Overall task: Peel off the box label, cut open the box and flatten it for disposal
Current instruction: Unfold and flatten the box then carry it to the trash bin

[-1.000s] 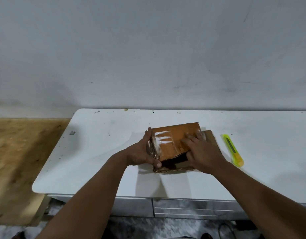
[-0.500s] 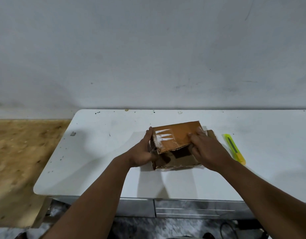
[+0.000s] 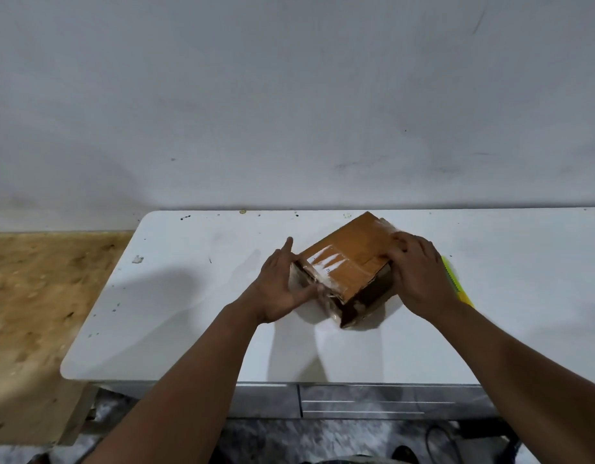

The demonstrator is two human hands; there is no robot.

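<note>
Head view shows a grey wall (image 3: 289,95) filling the upper half, with a white table (image 3: 189,313) pushed against it and a patch of brown wooden floor (image 3: 38,296) off the table's left edge. Under the table's near edge runs a grey drawer front (image 3: 373,401).

On the table, nearer its far edge than its near edge and somewhat right of its middle, sits the cardboard box (image 3: 353,259). It is brown and turned at an angle, one corner pointing toward the far edge and another toward the near edge. Its top face is orange-brown, with a seam across it and shiny clear tape (image 3: 326,262) glinting white near the left end. The near sides look dark and crumpled, with loose, wrinkled tape or film hanging at the lower left corner.

The left hand (image 3: 281,286) lies against the box's left side, palm toward it, fingers straight and thumb raised; it curls round nothing. The right hand (image 3: 420,276) lies over the box's right end, fingers bent down on the top face near the seam, gripping that end.

A yellow-green utility knife (image 3: 455,283) lies on the table just beyond the right hand, partly hidden by it.
</note>
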